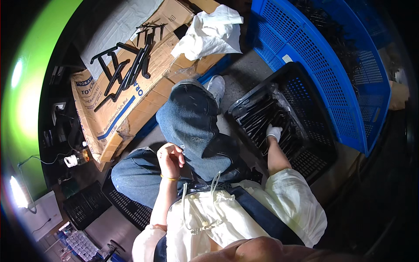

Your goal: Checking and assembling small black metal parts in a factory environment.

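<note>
My right hand (273, 132), in a white glove, reaches down into a black plastic crate (321, 111) on my right. It touches the long, thin black plastic parts (262, 114) heaped there on a clear plastic liner. The gloved fingertips are too small and dark to show whether they grip a part. Bare and loosely curled, my left hand (170, 158) is beside my bent knee with its fingers a little apart. Nothing shows in it. Ahead on the left, several black plastic parts (139, 65) lie in a loose pile on a brown cardboard surface (150, 94).
A crumpled white cloth (211, 32) lies at the cardboard's far end. Tall blue perforated crates (301, 48) with dark parts stand behind the black crate. Left are a bottle (76, 158), a lit lamp (18, 192) and black baskets (87, 205). A white keyboard (80, 244) lies lower left.
</note>
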Demonstrator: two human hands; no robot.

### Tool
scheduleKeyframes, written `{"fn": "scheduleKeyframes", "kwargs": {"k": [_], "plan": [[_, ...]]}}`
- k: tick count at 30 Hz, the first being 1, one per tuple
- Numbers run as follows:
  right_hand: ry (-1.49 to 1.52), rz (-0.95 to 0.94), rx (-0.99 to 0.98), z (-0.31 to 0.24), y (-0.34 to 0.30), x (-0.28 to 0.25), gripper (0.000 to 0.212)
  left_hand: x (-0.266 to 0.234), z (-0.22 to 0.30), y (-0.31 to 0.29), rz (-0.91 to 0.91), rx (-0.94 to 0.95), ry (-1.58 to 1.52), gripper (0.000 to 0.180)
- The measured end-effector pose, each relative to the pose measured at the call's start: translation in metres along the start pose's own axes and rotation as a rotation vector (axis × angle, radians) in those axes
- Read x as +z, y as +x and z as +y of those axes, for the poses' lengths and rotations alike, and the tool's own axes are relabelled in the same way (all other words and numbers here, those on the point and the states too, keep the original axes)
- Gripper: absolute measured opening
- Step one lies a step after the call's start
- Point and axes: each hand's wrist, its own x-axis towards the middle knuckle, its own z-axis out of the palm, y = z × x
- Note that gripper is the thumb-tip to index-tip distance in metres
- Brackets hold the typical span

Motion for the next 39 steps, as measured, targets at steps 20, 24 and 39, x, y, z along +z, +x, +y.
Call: {"fn": "scheduleKeyframes", "kwargs": {"k": [20,24,39], "plan": [[0.238,-0.544,-0.459,-0.025,0.022,-0.004,0.031,0.006,-0.004,-0.005,-0.265,0.128,-0.019,0.045],[0.655,-0.570,-0.614,-0.143,-0.128,-0.086,0.025,-0.027,0.009,0.019,-0.186,0.129,0.091,0.028],[0.548,-1.400,-0.697,-0.242,-0.391,-0.020,0.022,-0.156,0.100,0.327,0.281,0.314,1.503,0.052]]}}
